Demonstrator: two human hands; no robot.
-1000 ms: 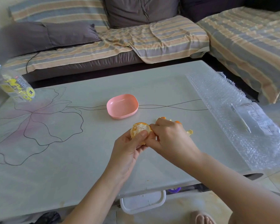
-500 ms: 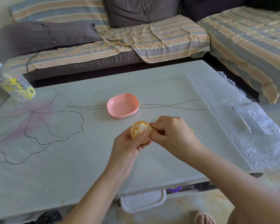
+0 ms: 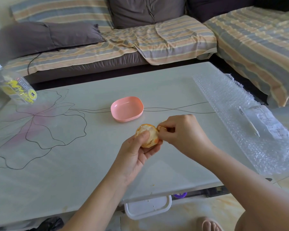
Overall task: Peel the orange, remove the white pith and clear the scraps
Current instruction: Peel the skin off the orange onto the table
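Observation:
My left hand grips a partly peeled orange above the pale table, thumb on its white pith side. Orange skin still shows along its top and lower right edge. My right hand pinches a strip of peel at the orange's right side, fingers curled. An empty pink dish sits just beyond the hands.
A plastic water bottle stands at the table's far left corner. Bubble wrap with a thin white stick and a label covers the right side. A striped sofa runs behind the table. A white tub sits under the near edge.
The peel scraps visible behind my right hand a second ago are now hidden. Both hands shifted slightly, and the orange turned to show more white pith.

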